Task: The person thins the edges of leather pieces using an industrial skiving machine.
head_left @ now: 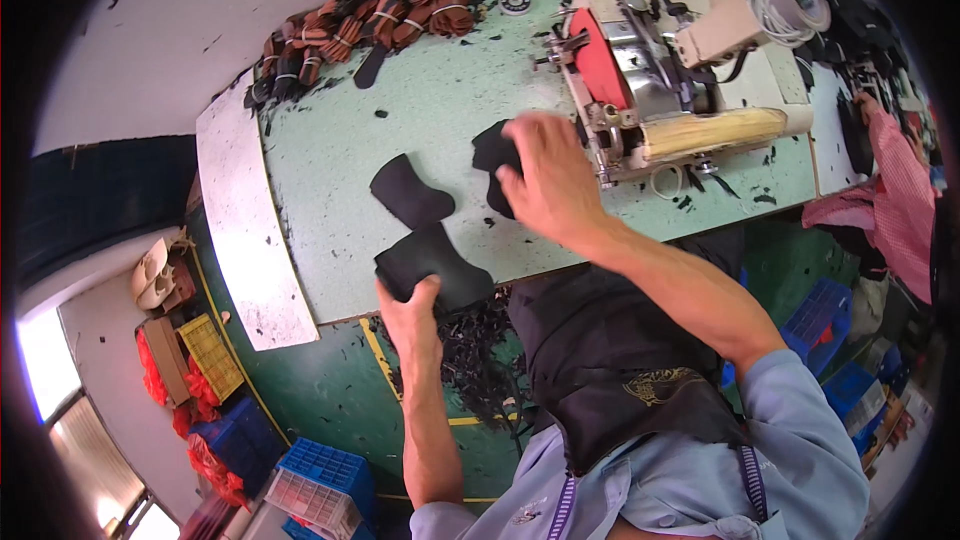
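My left hand (408,318) is closed on a black boot-shaped flat piece (440,265) at the table's front edge, thumb on top, other fingers beneath and mostly hidden. My right hand (550,175) reaches over another black piece (495,155), thumb and fingers spread across it. Motion smears those fingertips, and the hand covers part of this piece, so I cannot tell whether it is gripped. Between the hands, slightly farther away, a smaller black boot-shaped piece (408,190) lies flat on the pale green table (330,170).
A cream machine (720,70) with a red guard (600,55) stands at the right. Tied bundles of brown and black strips (380,20) line the back edge. Black scraps (480,345) heap below the table. Blue crates (330,470) stand lower left; another person's pink sleeve (895,200) shows far right.
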